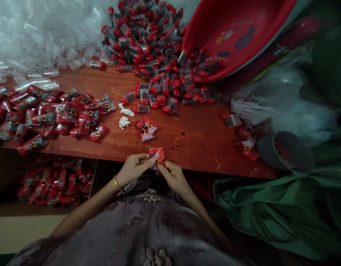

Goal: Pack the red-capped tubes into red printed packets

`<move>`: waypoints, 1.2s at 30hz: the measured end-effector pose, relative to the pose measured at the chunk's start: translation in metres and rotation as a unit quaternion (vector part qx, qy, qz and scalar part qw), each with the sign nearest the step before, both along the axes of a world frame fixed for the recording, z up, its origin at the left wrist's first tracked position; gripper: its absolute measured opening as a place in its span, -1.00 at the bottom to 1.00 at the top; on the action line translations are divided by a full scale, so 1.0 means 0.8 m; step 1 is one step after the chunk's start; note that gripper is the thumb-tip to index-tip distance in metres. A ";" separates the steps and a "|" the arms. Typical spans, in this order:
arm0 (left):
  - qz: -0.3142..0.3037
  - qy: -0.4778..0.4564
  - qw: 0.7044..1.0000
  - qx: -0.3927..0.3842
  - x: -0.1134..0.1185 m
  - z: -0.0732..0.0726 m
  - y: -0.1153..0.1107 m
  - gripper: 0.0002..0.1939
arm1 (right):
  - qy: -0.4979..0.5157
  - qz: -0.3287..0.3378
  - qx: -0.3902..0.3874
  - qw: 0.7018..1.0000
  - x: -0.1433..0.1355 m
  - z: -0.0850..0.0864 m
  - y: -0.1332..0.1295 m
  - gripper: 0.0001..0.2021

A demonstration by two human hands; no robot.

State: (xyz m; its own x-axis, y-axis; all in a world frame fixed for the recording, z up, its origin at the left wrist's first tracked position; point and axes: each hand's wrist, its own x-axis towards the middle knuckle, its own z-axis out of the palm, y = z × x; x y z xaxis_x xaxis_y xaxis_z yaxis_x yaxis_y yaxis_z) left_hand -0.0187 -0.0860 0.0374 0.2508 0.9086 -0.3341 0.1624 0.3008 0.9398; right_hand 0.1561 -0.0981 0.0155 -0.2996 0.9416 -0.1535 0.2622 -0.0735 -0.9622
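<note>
Between my fingers, just in front of the table edge, is a small red printed packet (158, 152). My left hand (136, 168) pinches its left side, thumb lying across the front. At its lower right, my right hand (174, 177) grips the packet with thumb and fingertips. Beyond it on the tabletop lies a little stack of similar red packets (146, 127). Two small white clumps (125, 116), whose kind I cannot make out, rest left of that stack. Farther back spreads a heap of clear tubes with red caps (159, 79), filled with dark pieces.
Finished-looking red wrapped packs (65, 112) cover the left of the table (192, 133); more fill a box (94, 177) below. Clear plastic sleeves (43, 33) pile up behind. A red basin (242, 33) tilts at the back right, near a grey ring-shaped container (287, 153) and green cloth (270, 214).
</note>
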 end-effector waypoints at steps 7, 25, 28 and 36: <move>0.145 -0.108 0.983 0.023 0.018 0.005 0.004 -0.69 | 0.012 -0.010 0.030 0.999 -0.005 0.008 0.001 -0.76; 0.255 -0.233 0.937 -0.048 0.035 0.001 -0.032 -0.59 | 0.005 -0.087 0.150 0.985 -0.031 -0.002 -0.012 -0.72; 0.241 -0.239 0.939 -0.061 0.033 0.007 -0.023 -0.59 | -0.031 -0.063 0.198 0.978 -0.029 0.005 0.004 -0.73; 0.294 -0.249 0.922 -0.037 0.027 0.020 0.026 -0.60 | -0.108 -0.036 0.248 0.962 -0.033 0.018 0.054 -0.62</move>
